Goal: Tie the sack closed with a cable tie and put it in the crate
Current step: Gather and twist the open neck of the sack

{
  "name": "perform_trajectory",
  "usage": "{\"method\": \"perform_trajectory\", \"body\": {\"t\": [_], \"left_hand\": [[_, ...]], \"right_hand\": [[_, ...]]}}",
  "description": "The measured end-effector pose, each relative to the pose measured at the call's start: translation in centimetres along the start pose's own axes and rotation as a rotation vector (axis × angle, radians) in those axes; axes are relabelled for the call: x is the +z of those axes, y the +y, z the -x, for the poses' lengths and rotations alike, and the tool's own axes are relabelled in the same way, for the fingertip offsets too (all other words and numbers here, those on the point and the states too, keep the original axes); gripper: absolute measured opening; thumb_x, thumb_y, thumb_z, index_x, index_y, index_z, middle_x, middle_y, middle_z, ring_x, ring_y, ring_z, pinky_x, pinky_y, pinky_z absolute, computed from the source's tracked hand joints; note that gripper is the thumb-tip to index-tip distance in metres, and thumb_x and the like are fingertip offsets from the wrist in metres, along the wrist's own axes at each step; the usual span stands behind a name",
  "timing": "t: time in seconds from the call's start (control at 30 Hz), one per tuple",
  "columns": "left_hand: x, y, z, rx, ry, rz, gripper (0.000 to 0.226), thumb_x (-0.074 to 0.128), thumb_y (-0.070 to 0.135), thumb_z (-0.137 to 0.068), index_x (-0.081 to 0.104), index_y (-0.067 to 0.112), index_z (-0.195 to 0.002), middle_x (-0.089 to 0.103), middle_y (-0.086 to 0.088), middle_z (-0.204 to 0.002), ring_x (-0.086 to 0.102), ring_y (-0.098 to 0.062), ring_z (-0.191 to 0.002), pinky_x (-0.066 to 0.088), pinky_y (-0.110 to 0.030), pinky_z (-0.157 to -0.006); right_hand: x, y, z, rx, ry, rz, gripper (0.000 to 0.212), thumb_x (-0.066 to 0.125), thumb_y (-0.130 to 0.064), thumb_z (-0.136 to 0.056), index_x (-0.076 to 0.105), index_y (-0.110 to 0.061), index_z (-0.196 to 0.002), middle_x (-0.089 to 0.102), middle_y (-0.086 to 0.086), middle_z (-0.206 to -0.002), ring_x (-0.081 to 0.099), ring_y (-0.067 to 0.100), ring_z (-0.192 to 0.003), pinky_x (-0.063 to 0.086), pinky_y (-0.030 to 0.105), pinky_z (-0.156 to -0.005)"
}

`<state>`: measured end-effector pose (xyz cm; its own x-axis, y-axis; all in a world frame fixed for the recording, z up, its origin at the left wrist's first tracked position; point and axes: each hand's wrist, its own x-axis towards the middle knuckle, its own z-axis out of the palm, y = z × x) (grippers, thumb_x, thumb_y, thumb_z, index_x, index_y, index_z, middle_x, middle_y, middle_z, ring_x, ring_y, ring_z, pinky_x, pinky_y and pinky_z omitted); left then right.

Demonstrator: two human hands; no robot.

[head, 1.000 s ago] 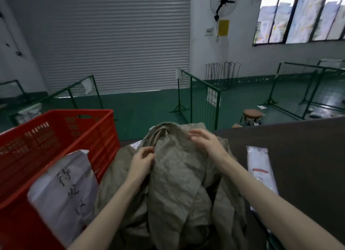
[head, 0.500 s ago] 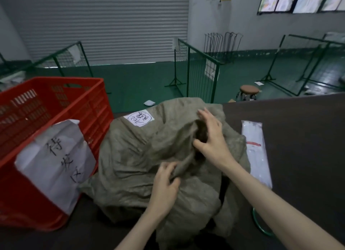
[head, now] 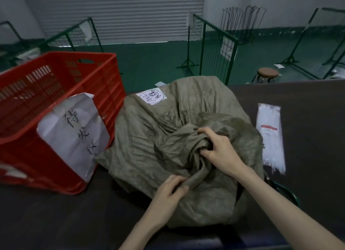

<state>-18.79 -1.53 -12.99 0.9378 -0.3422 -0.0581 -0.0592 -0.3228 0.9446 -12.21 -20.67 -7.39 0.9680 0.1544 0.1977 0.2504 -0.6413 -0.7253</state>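
Observation:
A bulky olive-green woven sack [head: 149, 137] lies on the dark table [head: 308, 119], a white handwritten label near its far end. My right hand [head: 220, 150] bunches the sack's loose mouth fabric into a gathered wad. My left hand [head: 169, 192] pinches a twisted fold of the same fabric just below it. To the left of the sack stands a red plastic crate [head: 61, 100] with a white paper sign taped on its near wall. A clear packet of white cable ties [head: 270, 135] lies on the table right of the sack.
A green ring-shaped object [head: 287, 192] peeks out beside my right forearm. Beyond the table's far edge are green wire fence panels [head: 214, 50], a round brown stool [head: 267, 74] and a grey roller shutter.
The view has tilted down. The sack now lies flatter on the table, and both hands have come nearer me, gathering its mouth into a tighter bunch.

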Motion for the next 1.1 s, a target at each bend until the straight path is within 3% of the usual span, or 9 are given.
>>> {"method": "perform_trajectory", "body": {"t": [0.13, 0.27, 0.37, 0.47, 0.53, 0.63, 0.77, 1.0, 1.1], "left_hand": [[-0.1, -1.8, 1.7, -0.107, 0.403, -0.043, 0.009, 0.06, 0.014, -0.089, 0.063, 0.02, -0.095, 0.058, -0.001, -0.102, 0.057, -0.011, -0.096, 0.043, -0.016, -0.085], [0.1, -4.2, 3.0, -0.322, 0.693, -0.322, 0.041, 0.07, 0.017, -0.079, 0.051, 0.012, -0.114, 0.039, -0.007, -0.12, 0.039, -0.027, -0.11, 0.035, -0.042, -0.096], [0.3, -4.3, 2.9, -0.531, 0.834, -0.115, 0.069, 0.076, 0.017, -0.075, 0.036, 0.005, -0.13, 0.026, -0.016, -0.135, 0.031, -0.038, -0.121, 0.03, -0.049, -0.101], [-0.2, -4.9, 2.1, -0.679, 0.896, 0.334, 0.096, 0.083, 0.024, -0.068, 0.022, 0.008, -0.141, 0.026, -0.017, -0.141, 0.032, -0.035, -0.129, 0.035, -0.047, -0.108], [-1.0, -5.0, 1.7, -0.678, 0.788, 0.762, 0.096, 0.083, 0.034, -0.066, 0.028, 0.012, -0.142, 0.044, -0.016, -0.138, 0.049, -0.028, -0.122, 0.043, -0.045, -0.104], [-1.6, -3.2, 1.1, -0.609, 0.422, 1.224, 0.043, 0.063, 0.035, -0.086, 0.059, 0.009, -0.12, 0.065, -0.016, -0.123, 0.06, -0.03, -0.113, 0.041, -0.046, -0.105], [-1.8, -1.5, -0.3, -0.506, 0.225, 1.145, 0.047, 0.064, 0.036, -0.082, 0.063, 0.009, -0.12, 0.067, -0.013, -0.12, 0.061, -0.028, -0.115, 0.04, -0.045, -0.107], [-1.3, 0.0, -2.1, -0.54, 0.279, 1.018, 0.033, 0.05, 0.012, -0.091, 0.061, 0.001, -0.12, 0.069, -0.018, -0.114, 0.069, -0.024, -0.094, 0.053, -0.035, -0.085], [-1.8, 0.7, -2.2, -0.482, 0.196, 1.22, 0.04, 0.045, 0.02, -0.093, 0.059, -0.001, -0.123, 0.064, -0.02, -0.123, 0.062, -0.029, -0.108, 0.043, -0.041, -0.101]], "right_hand": [[0.3, 1.1, 1.6, 0.113, -0.031, 0.016, 0.042, 0.062, -0.02, -0.073, 0.05, -0.036, -0.11, 0.07, -0.002, -0.094, 0.065, 0.017, -0.081, 0.054, 0.047, -0.076], [1.3, 1.8, 3.7, 0.196, -0.088, 0.054, 0.037, 0.056, -0.032, -0.067, 0.053, -0.039, -0.103, 0.071, -0.002, -0.089, 0.065, 0.019, -0.086, 0.053, 0.045, -0.078], [2.2, 2.3, 5.1, 0.22, -0.123, 0.061, 0.028, 0.058, -0.03, -0.07, 0.055, -0.038, -0.097, 0.069, -0.008, -0.082, 0.064, 0.015, -0.081, 0.053, 0.042, -0.075], [2.7, 2.3, 6.2, 0.234, -0.128, 0.049, 0.027, 0.054, -0.036, -0.067, 0.056, -0.037, -0.094, 0.068, -0.009, -0.079, 0.064, 0.013, -0.08, 0.053, 0.041, -0.075], [3.0, 2.0, 6.7, 0.224, -0.148, 0.042, 0.032, 0.052, -0.04, -0.066, 0.054, -0.037, -0.097, 0.066, -0.008, -0.085, 0.063, 0.015, -0.087, 0.052, 0.042, -0.077], [3.5, 1.3, 7.5, 0.228, -0.175, 0.116, 0.056, 0.06, -0.033, -0.071, 0.042, -0.033, -0.125, 0.058, -0.001, -0.118, 0.056, 0.023, -0.11, 0.048, 0.041, -0.088], [4.0, 0.4, 8.5, 0.173, -0.187, 0.065, 0.091, 0.067, -0.023, -0.076, 0.009, -0.038, -0.145, 0.043, -0.002, -0.145, 0.046, 0.018, -0.128, 0.044, 0.04, -0.101], [4.7, -0.6, 9.6, 0.015, -0.284, 0.163, 0.065, 0.057, -0.028, -0.079, 0.025, -0.049, -0.132, 0.05, -0.009, -0.124, 0.054, 0.02, -0.114, 0.05, 0.044, -0.085], [5.0, -0.6, 9.9, -0.012, -0.321, 0.214, 0.065, 0.055, -0.03, -0.083, 0.023, -0.05, -0.135, 0.047, -0.007, -0.12, 0.055, 0.02, -0.11, 0.051, 0.042, -0.083]]}}
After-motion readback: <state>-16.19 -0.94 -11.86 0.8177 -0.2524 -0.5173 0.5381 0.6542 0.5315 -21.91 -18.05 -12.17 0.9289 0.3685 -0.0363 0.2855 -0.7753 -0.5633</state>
